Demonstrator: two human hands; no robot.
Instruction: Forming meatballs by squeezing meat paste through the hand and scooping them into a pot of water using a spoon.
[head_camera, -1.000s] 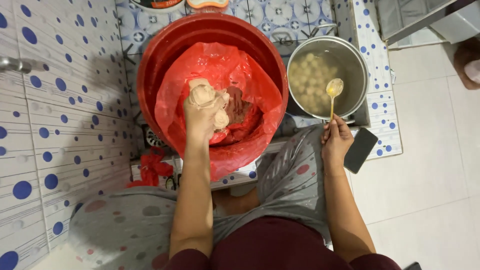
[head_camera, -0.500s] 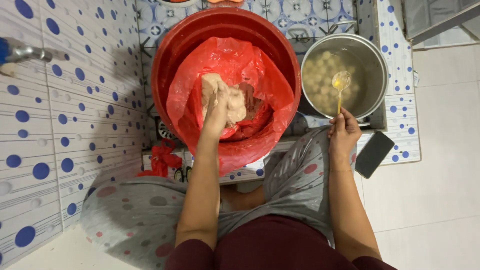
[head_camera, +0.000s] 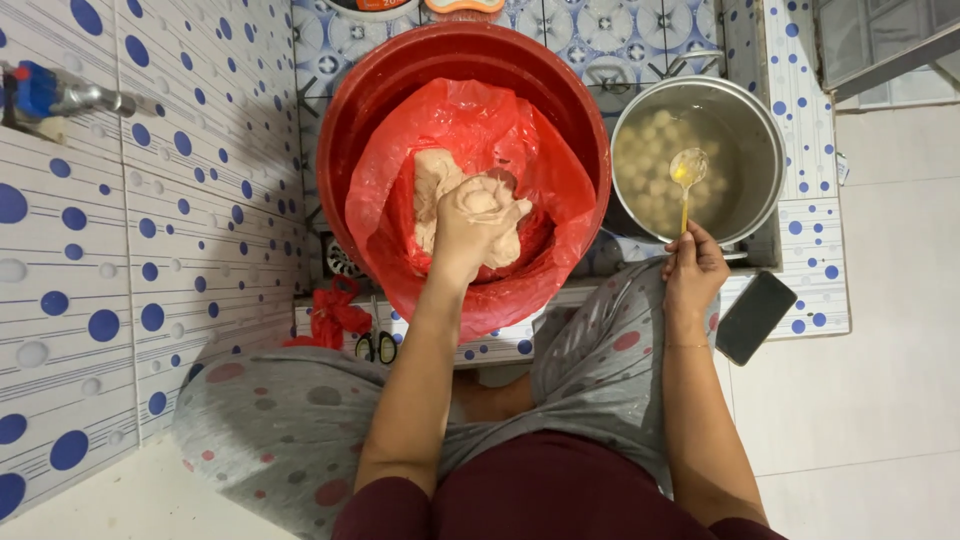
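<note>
Red basin (head_camera: 400, 90), lined with a red bag (head_camera: 540, 170), sits at the floor's far edge beside a steel pot (head_camera: 765, 135) of pale balls. Dough (head_camera: 432, 195) lies in the bag: soft, sticky, probably heavy, best scooped from its top. Left hand (head_camera: 478, 222) fingers clench a lump. Right hand (head_camera: 693, 272) fingers pinch a spoon (head_camera: 686, 185), long axis pointing away, bowl over the pot.

Maroon short-sleeved top, grey trousers (head_camera: 600, 370) (red and grey dots), thin bracelet (head_camera: 684, 346) on right wrist.
</note>
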